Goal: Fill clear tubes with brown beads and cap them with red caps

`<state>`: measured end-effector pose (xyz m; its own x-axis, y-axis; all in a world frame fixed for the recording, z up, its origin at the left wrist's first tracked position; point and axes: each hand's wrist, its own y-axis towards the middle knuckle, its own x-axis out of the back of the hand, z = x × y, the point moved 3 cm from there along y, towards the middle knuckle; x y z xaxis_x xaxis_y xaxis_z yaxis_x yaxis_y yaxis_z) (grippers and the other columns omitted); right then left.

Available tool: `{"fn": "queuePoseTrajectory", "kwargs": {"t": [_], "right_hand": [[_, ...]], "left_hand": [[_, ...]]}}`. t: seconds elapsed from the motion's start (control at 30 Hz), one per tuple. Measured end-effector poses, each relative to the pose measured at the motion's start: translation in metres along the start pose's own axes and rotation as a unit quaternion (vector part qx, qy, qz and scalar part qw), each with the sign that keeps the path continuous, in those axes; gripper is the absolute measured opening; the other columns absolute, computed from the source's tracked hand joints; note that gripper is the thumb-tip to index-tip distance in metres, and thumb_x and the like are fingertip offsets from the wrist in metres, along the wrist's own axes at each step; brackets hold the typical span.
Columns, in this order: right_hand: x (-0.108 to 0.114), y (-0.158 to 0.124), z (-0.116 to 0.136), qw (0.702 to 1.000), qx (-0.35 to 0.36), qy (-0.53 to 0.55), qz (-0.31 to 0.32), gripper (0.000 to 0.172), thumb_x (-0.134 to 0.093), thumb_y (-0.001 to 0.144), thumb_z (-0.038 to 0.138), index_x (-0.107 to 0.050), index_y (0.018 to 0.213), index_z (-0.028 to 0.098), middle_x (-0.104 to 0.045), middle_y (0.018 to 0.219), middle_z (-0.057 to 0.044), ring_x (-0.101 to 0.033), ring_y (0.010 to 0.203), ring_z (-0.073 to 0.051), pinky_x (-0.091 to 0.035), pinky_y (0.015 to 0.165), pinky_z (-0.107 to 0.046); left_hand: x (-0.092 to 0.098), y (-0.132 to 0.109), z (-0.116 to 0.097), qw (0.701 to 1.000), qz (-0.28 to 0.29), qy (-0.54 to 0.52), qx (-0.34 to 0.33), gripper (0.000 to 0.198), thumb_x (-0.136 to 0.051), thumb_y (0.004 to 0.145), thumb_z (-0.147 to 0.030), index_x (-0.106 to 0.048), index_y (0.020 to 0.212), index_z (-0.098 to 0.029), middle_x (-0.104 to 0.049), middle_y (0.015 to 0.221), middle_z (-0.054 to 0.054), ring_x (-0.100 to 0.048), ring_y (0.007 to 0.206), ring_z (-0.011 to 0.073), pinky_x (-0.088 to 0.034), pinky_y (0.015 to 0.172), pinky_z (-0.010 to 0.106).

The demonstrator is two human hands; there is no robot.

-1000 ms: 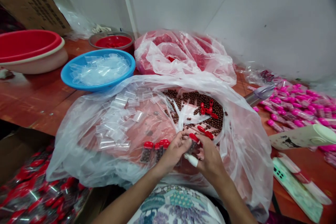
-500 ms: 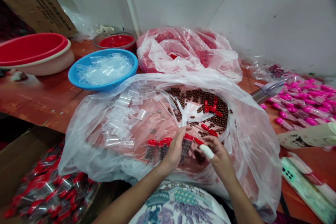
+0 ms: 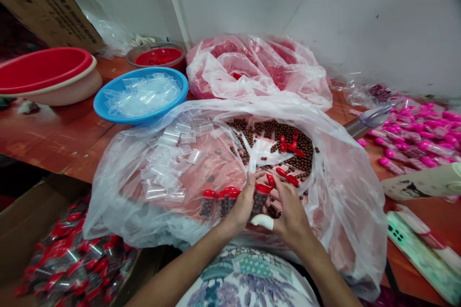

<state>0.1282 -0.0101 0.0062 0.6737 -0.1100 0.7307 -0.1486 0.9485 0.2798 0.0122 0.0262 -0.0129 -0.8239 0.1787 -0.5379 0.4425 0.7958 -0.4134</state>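
Note:
My left hand (image 3: pixel 246 201) grips a small clear bottle (image 3: pixel 258 205) filled with dark brown beads, upright with a red cap (image 3: pixel 264 189) on its top. Around the same bottle closes my right hand (image 3: pixel 290 211), its white-covered thumb (image 3: pixel 262 222) at the bottom and fingers by the cap. A small red piece (image 3: pixel 270 181) shows at those fingertips; whether it is held I cannot tell. Left of my hands, several filled red-capped bottles (image 3: pixel 208 203) stand on the plastic sheet. Brown beads (image 3: pixel 302 146) lie beyond, with loose red caps (image 3: pixel 292 181) among them.
Clear empty bottles (image 3: pixel 162 163) are heaped on the left of the plastic sheet (image 3: pixel 345 211). Behind stand a blue basin (image 3: pixel 144 117) and a pink-filled bag (image 3: pixel 252 67). Pink-capped tubes (image 3: pixel 425 134) and a phone (image 3: pixel 425 254) lie right. A carton (image 3: pixel 21 230) sits lower left.
My right hand has moved left and closed in on the bottle, its covered thumb dropping from cap height to the bottle's lower end. My left hand still holds the bottle in nearly the same place.

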Motion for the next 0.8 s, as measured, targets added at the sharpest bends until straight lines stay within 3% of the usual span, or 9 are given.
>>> {"fn": "queuePoseTrajectory", "kwargs": {"t": [0.1, 0.27, 0.57, 0.7, 0.8], "right_hand": [[0.000, 0.002, 0.005, 0.998, 0.052, -0.047, 0.005, 0.084, -0.070, 0.070, 0.038, -0.026, 0.139, 0.016, -0.051, 0.122, -0.016, -0.047, 0.111, -0.032, -0.043, 0.090, -0.049], [0.000, 0.006, 0.009, 0.993, 0.082, -0.080, -0.022, 0.068, -0.064, 0.073, 0.035, -0.033, 0.131, 0.014, -0.052, 0.119, -0.017, -0.049, 0.108, -0.030, -0.042, 0.088, -0.048], [-0.010, 0.007, 0.002, 0.987, 0.132, -0.075, -0.043, 0.061, -0.059, 0.071, 0.030, -0.038, 0.127, 0.014, -0.055, 0.112, -0.016, -0.052, 0.105, -0.029, -0.044, 0.087, -0.048], [-0.015, 0.005, 0.002, 0.986, 0.142, -0.072, -0.041, 0.062, -0.060, 0.072, 0.031, -0.037, 0.128, 0.015, -0.055, 0.113, -0.015, -0.051, 0.108, -0.029, -0.044, 0.088, -0.048], [-0.017, 0.003, 0.005, 0.982, 0.148, -0.093, -0.066, 0.060, -0.061, 0.075, 0.027, -0.037, 0.129, 0.018, -0.056, 0.113, -0.013, -0.051, 0.109, -0.028, -0.044, 0.089, -0.047]], "left_hand": [[0.001, 0.000, 0.000, 1.000, -0.002, 0.012, 0.014, 0.075, -0.026, 0.079, -0.071, -0.039, 0.133, -0.020, -0.057, 0.057, -0.002, -0.051, 0.044, 0.0107, -0.039, 0.045, 0.021], [0.001, 0.002, 0.001, 0.999, 0.012, 0.024, 0.026, 0.078, -0.026, 0.078, -0.072, -0.039, 0.133, -0.019, -0.056, 0.054, -0.001, -0.051, 0.043, 0.0114, -0.039, 0.043, 0.021], [0.003, 0.001, 0.006, 0.999, -0.015, 0.043, 0.004, 0.053, -0.045, 0.083, -0.052, -0.050, 0.124, -0.020, -0.053, 0.050, -0.004, -0.045, 0.039, 0.0106, -0.033, 0.039, 0.021], [0.009, 0.000, 0.005, 1.000, -0.002, 0.022, -0.009, 0.049, -0.042, 0.085, -0.047, -0.049, 0.125, -0.021, -0.059, 0.059, -0.002, -0.044, 0.040, 0.0100, -0.032, 0.039, 0.021], [0.010, -0.003, -0.006, 0.998, 0.036, 0.018, -0.044, 0.048, -0.036, 0.087, -0.045, -0.048, 0.127, -0.020, -0.065, 0.075, 0.003, -0.053, 0.051, 0.0124, -0.042, 0.051, 0.024]]}}
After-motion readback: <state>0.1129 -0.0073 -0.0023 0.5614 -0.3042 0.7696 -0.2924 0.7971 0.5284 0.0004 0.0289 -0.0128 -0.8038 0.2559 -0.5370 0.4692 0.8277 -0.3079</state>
